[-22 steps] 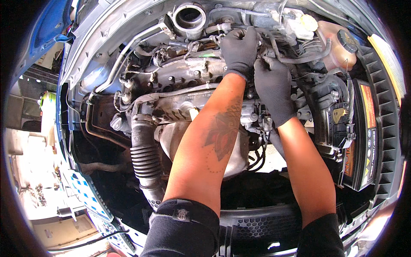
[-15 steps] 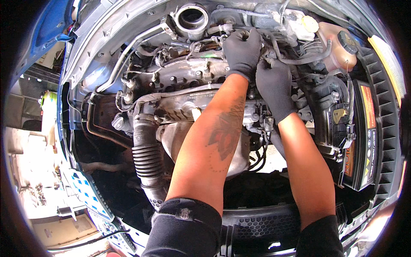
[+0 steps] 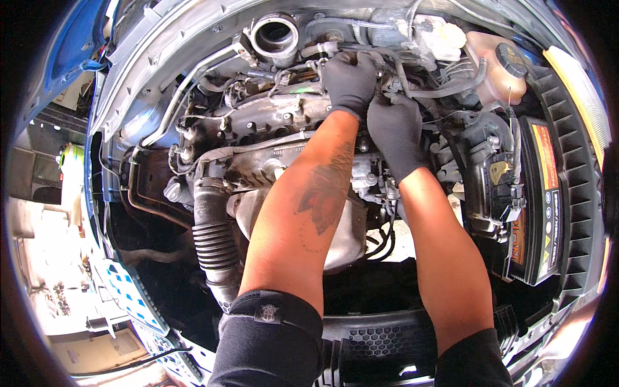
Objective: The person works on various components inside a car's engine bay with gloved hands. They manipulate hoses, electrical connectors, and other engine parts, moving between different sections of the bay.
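Note:
I look down into an open car engine bay. Both my hands wear dark gloves and reach to the far side of the engine (image 3: 271, 122). My left hand (image 3: 349, 80) is curled over hoses and wiring at the back of the engine top, fingers closed on a part I cannot make out. My right hand (image 3: 394, 132) sits just to its right and a little nearer, fingers bent down into the gap beside the engine; what it touches is hidden.
A round open intake pipe (image 3: 275, 35) stands at the back. A ribbed black hose (image 3: 213, 242) runs down the left. A black battery (image 3: 538, 200) sits at right, a coolant tank (image 3: 493, 64) behind it. The black front panel (image 3: 380, 342) lies between my arms.
Both hands stay in the same spot at the back of the engine. They shifted only slightly; the grip looks the same.

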Motion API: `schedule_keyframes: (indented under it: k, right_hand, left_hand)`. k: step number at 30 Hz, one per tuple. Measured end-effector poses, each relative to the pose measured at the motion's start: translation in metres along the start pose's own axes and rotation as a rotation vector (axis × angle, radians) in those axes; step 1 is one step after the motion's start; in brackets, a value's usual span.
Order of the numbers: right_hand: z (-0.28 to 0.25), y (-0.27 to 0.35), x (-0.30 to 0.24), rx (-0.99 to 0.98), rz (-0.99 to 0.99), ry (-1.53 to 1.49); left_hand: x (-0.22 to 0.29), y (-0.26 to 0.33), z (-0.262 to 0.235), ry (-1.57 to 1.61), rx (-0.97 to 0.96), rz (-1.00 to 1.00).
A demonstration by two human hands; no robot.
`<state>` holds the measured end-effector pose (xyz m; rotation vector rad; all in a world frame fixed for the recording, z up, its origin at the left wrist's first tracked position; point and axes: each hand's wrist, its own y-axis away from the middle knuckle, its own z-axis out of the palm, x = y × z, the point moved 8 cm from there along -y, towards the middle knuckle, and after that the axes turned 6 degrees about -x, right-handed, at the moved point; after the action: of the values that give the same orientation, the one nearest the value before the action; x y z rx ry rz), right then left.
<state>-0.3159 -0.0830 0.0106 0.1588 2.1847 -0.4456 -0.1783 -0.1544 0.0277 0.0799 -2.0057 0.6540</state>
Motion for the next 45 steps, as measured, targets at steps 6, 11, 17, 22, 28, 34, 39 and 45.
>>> schedule_keyframes:
  k: [6, 11, 17, 22, 28, 34, 39, 45]
  right_hand:
    - [-0.001, 0.000, -0.003, 0.010, -0.098, -0.015]
    - [0.004, 0.011, 0.010, -0.155, -0.126, -0.413]
    - [-0.004, 0.011, 0.010, -0.166, -0.142, -0.525]
    - [0.005, 0.008, 0.025, -0.262, 0.064, -0.583]
    - [0.009, 0.006, 0.030, -0.297, 0.121, -0.588]
    - [0.009, 0.011, 0.026, -0.316, 0.137, -0.777]
    - [0.006, 0.009, 0.022, -0.296, 0.067, -0.732]
    - [0.007, 0.010, 0.022, -0.312, 0.127, -0.725]
  left_hand:
    - [-0.004, -0.003, 0.003, 0.008, -0.011, -0.029]
    - [-0.012, -0.003, 0.004, 0.153, -0.105, -0.134]
    - [0.001, 0.002, 0.006, 0.186, -0.172, 0.004]
    - [0.003, 0.009, 0.011, 0.182, -0.209, -0.039]
    - [0.018, 0.002, -0.001, -0.455, -0.395, 0.110]
    - [0.033, -0.002, -0.070, -0.609, -0.578, 0.551]
    - [0.000, -0.022, -0.146, -0.754, -0.418, 0.439]
    - [-0.041, -0.031, -0.126, -0.717, -0.402, 0.352]
